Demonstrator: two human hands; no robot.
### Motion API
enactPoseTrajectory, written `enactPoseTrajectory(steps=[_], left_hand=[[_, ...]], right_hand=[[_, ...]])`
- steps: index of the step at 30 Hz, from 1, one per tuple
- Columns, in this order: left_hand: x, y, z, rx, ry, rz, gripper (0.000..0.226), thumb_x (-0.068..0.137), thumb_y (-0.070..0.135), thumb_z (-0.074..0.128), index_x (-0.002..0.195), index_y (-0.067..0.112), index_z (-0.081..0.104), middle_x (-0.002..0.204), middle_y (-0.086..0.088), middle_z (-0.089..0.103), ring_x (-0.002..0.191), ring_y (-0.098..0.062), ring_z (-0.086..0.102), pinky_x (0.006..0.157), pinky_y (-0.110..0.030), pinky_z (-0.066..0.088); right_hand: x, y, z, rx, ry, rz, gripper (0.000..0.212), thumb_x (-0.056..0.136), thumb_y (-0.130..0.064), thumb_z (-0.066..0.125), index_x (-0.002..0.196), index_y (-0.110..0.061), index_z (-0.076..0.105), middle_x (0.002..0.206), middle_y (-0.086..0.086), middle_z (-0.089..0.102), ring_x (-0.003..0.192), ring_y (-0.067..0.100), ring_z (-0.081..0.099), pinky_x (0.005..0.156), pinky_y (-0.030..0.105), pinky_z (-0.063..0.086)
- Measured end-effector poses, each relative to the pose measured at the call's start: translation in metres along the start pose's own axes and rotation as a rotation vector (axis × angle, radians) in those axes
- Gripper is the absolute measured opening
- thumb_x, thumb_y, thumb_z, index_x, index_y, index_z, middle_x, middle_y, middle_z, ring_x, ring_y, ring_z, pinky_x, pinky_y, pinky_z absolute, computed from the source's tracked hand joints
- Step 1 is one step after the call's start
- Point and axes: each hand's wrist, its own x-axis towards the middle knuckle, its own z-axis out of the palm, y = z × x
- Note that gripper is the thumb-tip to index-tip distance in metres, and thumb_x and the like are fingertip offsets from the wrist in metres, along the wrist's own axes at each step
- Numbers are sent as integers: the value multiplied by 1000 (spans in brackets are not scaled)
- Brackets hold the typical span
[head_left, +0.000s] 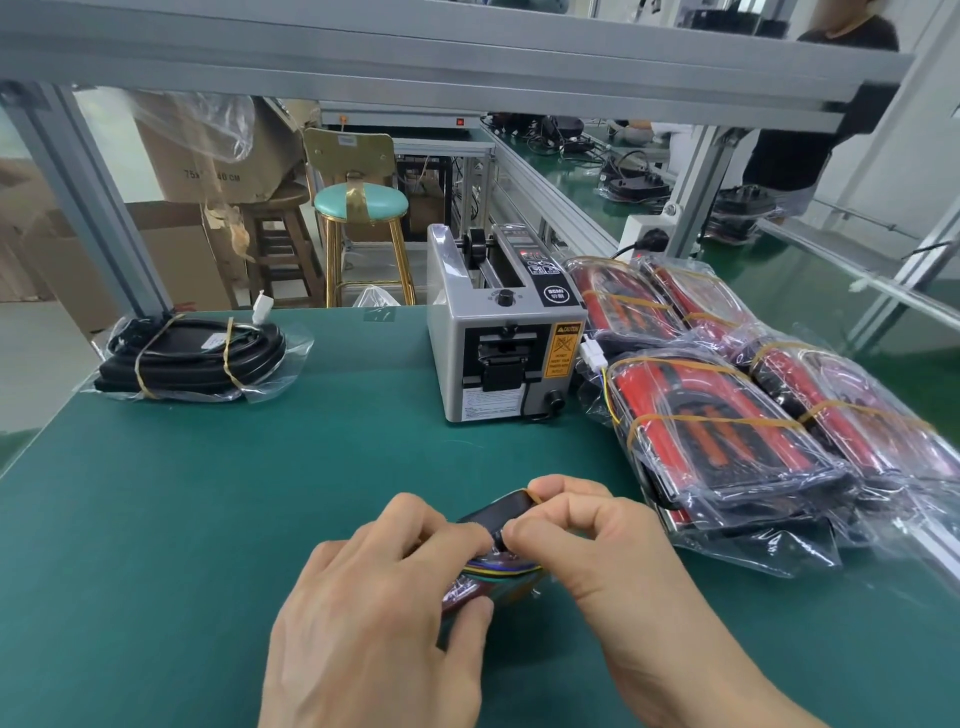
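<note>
Both hands (384, 597) (597, 540) on black part (501, 512)

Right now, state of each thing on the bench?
left hand, grips black part
right hand, pinches black part
black part, held between both hands, coloured wires beneath
tape dispenser, upright, red display lit
red packs, bagged, rubber-banded, piled right
black cable pack, bagged, banded, lying flat

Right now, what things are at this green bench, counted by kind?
Red bagged bundles: 4
Black bagged cable bundle: 1
Grey tape dispenser: 1
Small black part, pinched by left hand and right hand: 1
Total: 7
</note>
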Motion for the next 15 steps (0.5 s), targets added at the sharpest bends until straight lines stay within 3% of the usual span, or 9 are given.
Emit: enactPoseTrajectory(steps=[5, 9, 11, 13, 15], left_hand=[[2, 1, -2, 57, 54, 51, 31, 45, 32, 73, 75, 40, 72, 68, 13, 56, 61, -15, 41, 54, -8, 16], [3, 2, 0, 98, 76, 75, 27, 44, 32, 67, 70, 37, 71, 67, 10, 55, 69, -18, 34, 56, -9, 16], [3, 1, 1, 103, 90, 88, 27, 44, 31, 67, 71, 35, 72, 67, 9, 56, 69, -17, 34, 53, -11, 17], [2, 0, 2, 90, 102, 98, 26, 46, 33, 66, 72, 34, 72, 68, 9, 57, 68, -16, 34, 50, -20, 25], [2, -2, 3, 87, 110, 114, 23, 52, 36, 61, 72, 35, 72, 68, 9, 57, 68, -15, 35, 53, -23, 28]], right_hand=[[1, 1, -1, -41, 17, -14, 7, 58, -20, 70, 53, -17, 73, 103, -11, 61, 90, -17, 53, 76, 23, 36], [1, 4, -2, -70, 24, -29, 6, 56, -23, 70, 55, -18, 73, 100, -14, 61, 89, -13, 55, 72, 22, 38], [6, 8, -7, -37, 72, -23, 5, 61, -15, 72, 65, -16, 70, 97, -10, 65, 91, -3, 60, 73, 23, 41], [7, 10, -13, 98, 129, 2, 18, 68, -8, 72, 82, -17, 65, 94, -1, 68, 91, 8, 63, 73, 25, 46], [5, 10, -12, 62, 96, -44, 27, 64, -29, 73, 88, -23, 63, 92, -8, 67, 88, 4, 62, 76, 22, 46]])
